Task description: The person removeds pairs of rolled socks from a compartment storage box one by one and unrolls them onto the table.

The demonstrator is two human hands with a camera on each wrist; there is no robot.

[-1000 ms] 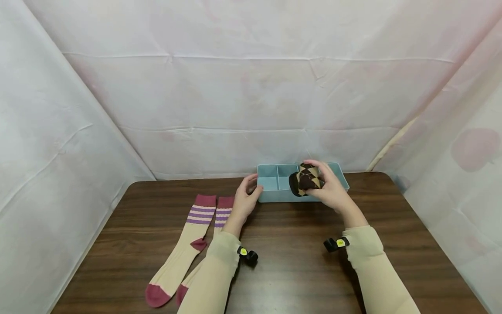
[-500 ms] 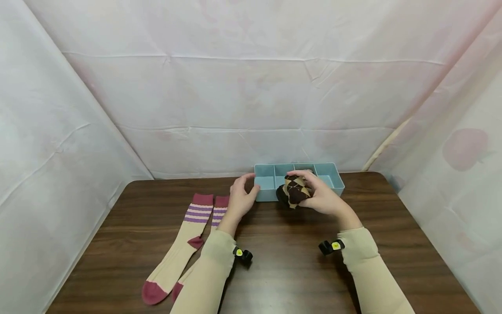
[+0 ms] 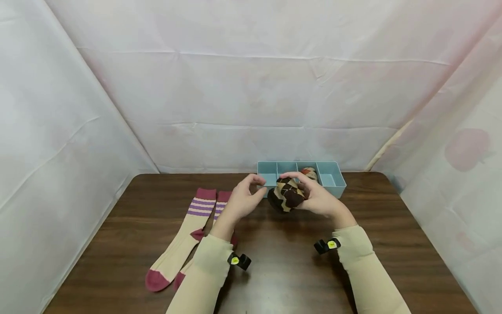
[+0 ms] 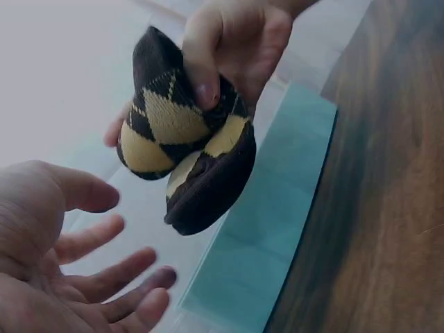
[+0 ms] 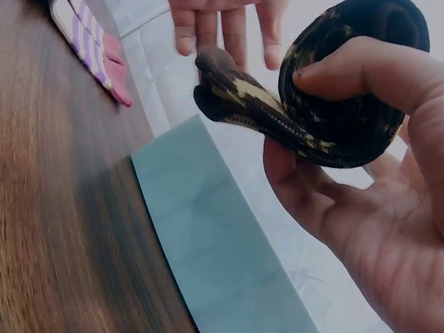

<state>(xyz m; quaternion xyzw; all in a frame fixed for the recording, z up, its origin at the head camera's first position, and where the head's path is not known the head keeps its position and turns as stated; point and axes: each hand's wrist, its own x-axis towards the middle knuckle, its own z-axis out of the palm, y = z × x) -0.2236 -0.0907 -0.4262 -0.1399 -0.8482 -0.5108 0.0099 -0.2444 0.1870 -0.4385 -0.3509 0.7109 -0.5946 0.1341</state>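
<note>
Clearly, right grip point(image 3: 318, 199) clasps rolled argyle sock point(image 3: 289, 193); left grip point(image 3: 244, 199) wide, palm inward.

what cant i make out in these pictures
Head view: middle of the rightmost cream, purple-striped knit sock, behind the pale left sleeve.
Head view: part of the orange-patterned fabric bundle, behind the right hand.
Left wrist view: part of the brown argyle sock roll, under that hand's thumb.
Right wrist view: left hand, cut off by the top edge.
</note>
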